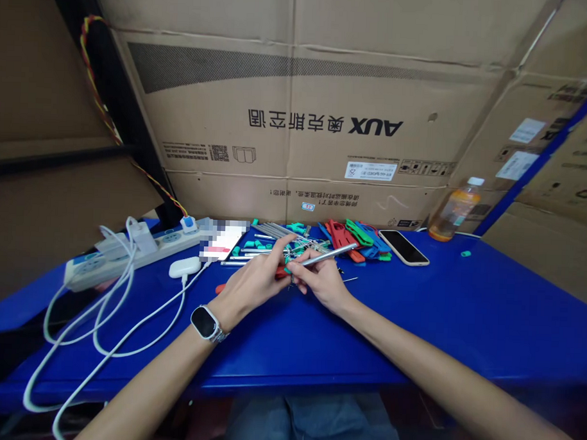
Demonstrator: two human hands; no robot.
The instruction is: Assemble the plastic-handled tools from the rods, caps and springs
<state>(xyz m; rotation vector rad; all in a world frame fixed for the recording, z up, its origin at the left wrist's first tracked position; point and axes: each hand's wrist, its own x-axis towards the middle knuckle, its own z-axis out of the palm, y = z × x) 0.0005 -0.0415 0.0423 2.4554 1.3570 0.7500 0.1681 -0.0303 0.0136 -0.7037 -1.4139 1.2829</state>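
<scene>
My left hand (253, 277), with a watch (204, 322) on its wrist, is closed around a red-handled tool (220, 288); most of that tool is hidden under the palm. In my right hand (324, 282) is a silver metal tube (331, 253), pinched between thumb and fingers and slanting up to the right. Both hands meet at the tube's lower end, where a bit of teal (288, 267) shows. Just behind my hands lie several more silver tubes (246, 257) and small teal plastic pieces (259, 244).
A pile of red, green and blue plastic parts (343, 240) lies right of the hands, beside a phone (404, 247) and a bottle (455, 209). Left are a power strip (170, 240), white cables (125, 353) and a white earphone case (184, 267). Cardboard (296, 143) walls the blue table's back.
</scene>
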